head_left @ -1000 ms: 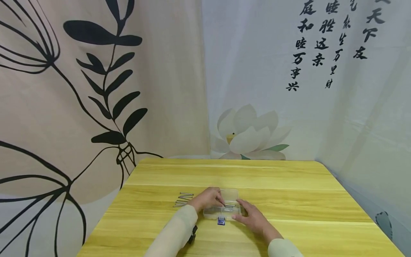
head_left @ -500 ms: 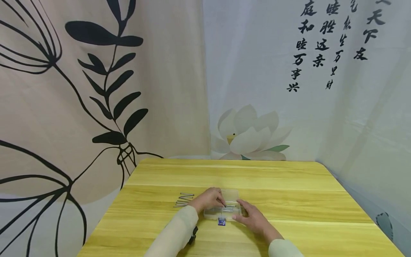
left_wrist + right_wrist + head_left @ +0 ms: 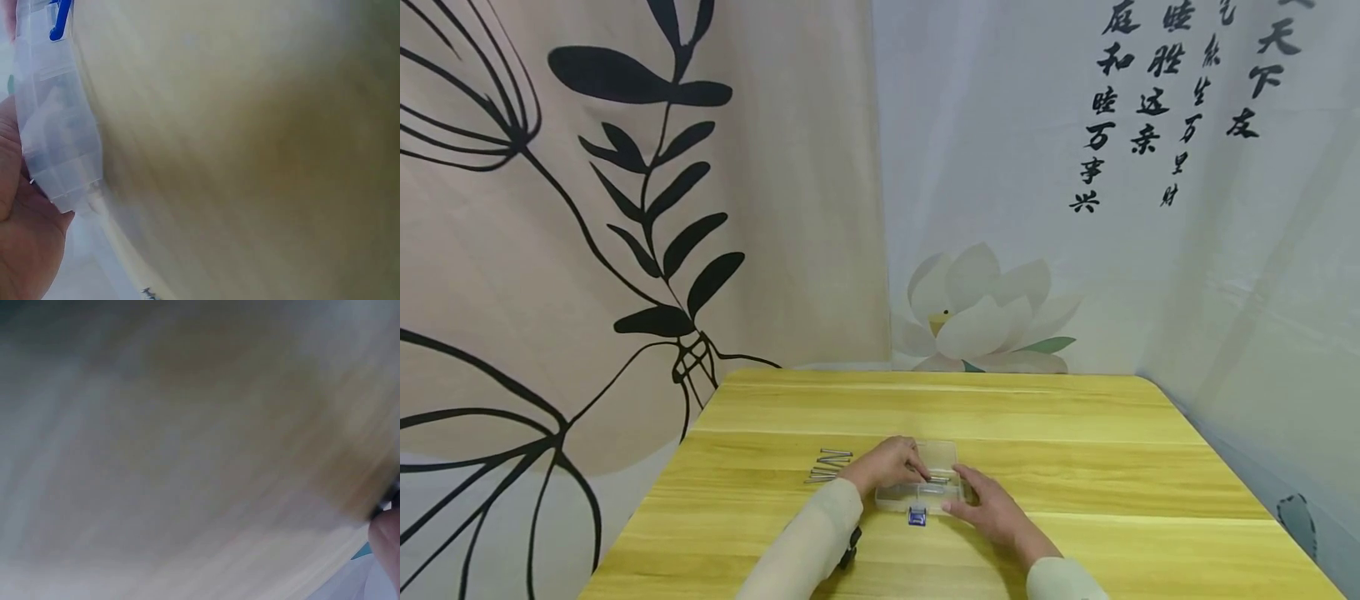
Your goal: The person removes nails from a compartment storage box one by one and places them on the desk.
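Observation:
A clear plastic box point(image 3: 895, 499) with compartments stands with its lid point(image 3: 938, 454) raised behind it and a blue latch point(image 3: 917, 517) at the front. My left hand point(image 3: 887, 464) reaches over the box from the left, thumb and fingertips pinching the end of a long silver screw point(image 3: 938, 480) at the back compartment. My right hand point(image 3: 997, 510) grips the box's right end, thumb at the front corner and fingers behind. In the left wrist view, the left hand point(image 3: 31, 240) lies against the box wall point(image 3: 59, 119). Only a fingertip point(image 3: 387, 540) shows in the right wrist view.
Several loose screws point(image 3: 823, 475) lie on the wooden table point(image 3: 1060, 433) left of the box, close to the left hand. A dark band point(image 3: 850, 548) is on the left wrist. A printed curtain point(image 3: 805, 208) hangs behind the table's far edge.
My left fingertips have shifted slightly to the right over the back compartment. The right hand and the box have stayed in place.

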Tool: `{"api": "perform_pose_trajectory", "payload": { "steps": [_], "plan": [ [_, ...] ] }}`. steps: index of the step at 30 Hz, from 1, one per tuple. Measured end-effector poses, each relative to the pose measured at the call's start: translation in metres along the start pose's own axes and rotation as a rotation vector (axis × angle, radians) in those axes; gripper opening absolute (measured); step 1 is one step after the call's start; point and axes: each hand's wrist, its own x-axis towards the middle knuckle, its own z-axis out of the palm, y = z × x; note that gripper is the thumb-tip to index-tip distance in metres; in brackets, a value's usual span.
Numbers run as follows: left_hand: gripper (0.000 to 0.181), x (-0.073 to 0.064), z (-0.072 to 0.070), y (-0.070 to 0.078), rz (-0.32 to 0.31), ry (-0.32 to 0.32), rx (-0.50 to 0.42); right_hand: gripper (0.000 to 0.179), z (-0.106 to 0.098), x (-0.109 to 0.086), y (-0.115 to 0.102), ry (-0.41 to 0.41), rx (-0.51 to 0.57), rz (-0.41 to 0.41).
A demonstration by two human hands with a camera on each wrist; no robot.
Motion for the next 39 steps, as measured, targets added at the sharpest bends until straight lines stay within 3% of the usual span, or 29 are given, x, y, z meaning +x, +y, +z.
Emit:
{"api": "perform_pose_trajectory", "payload": {
  "steps": [10,24,29,39],
  "plan": [
    [0.004,0.002,-0.003,0.005,0.009,-0.039,0.079,0.07,0.0,-0.003,-0.001,-0.005,0.019,-0.009],
    [0.006,0.001,-0.006,0.006,0.079,-0.025,0.107,0.072,0.0,-0.003,-0.002,-0.013,0.039,0.014],
    [0.006,0.0,-0.005,0.005,0.069,-0.021,0.071,0.072,0.0,-0.002,-0.003,-0.013,0.035,0.026],
    [0.007,-0.001,-0.016,0.005,0.048,0.048,-0.092,0.072,0.0,-0.003,-0.004,0.0,0.046,0.02]
  ]
}}
